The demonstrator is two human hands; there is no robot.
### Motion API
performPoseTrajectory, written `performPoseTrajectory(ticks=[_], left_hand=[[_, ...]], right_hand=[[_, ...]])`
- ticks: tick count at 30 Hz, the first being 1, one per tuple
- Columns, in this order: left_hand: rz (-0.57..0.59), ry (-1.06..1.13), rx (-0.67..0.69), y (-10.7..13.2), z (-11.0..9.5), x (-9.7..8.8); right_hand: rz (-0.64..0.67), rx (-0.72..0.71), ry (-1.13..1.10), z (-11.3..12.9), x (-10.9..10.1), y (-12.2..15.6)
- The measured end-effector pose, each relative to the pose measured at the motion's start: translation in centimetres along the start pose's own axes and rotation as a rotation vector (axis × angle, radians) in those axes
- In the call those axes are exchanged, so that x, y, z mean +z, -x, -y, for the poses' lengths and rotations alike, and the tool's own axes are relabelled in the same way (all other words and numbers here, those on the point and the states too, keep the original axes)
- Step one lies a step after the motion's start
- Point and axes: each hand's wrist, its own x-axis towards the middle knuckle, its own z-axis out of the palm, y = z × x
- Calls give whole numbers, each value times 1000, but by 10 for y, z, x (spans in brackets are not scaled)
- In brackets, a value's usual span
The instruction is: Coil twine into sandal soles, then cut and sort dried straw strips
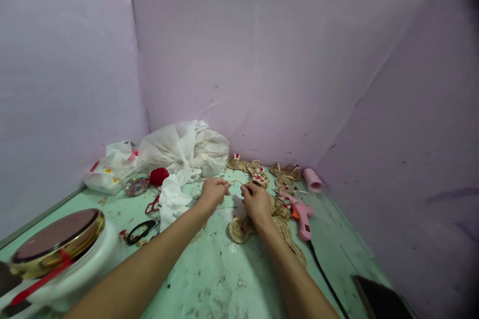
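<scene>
My left hand (pixel 213 192) and my right hand (pixel 256 201) are both pinched on a thin piece of jute cord (pixel 235 183) stretched between them, a little above the green table (pixel 220 274). Under my right hand lies a coiled jute piece (pixel 240 229). More coiled jute shapes with small red and white beads (pixel 258 175) lie just beyond the hands. A pink glue gun (pixel 301 214) rests to the right of my right hand, its black cable running toward me.
White plastic bags (pixel 179 149) sit at the back left, with a red yarn ball (pixel 159 176), a small bead container (pixel 136 187) and black scissors (pixel 140 232) nearby. A white pot with a gold lid (pixel 60 239) stands near left. A pink spool (pixel 312 180) lies by the purple wall.
</scene>
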Motion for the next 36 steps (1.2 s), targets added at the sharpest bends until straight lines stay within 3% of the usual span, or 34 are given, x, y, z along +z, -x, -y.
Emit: performPoseTrajectory(ticks=[7,18,24,27,32,36], left_hand=[[-29,-199,177,-9,14,-4],[-101,-462,305,-19,5,8],[-73,-887,526,-7,4,12],[-42,-945,584,-3,4,13],[-101,-881,546,-4,4,12],[-29,-857,444,-9,1,8]], right_hand=[[-53,73,-79,-17,17,-3],[35,75,-232,-1,33,-26],[0,112,-320,-4,29,-26],[-46,108,-352,-9,31,-27],[-77,133,-380,-15,40,-31],[-63,157,-424,-15,43,-32]])
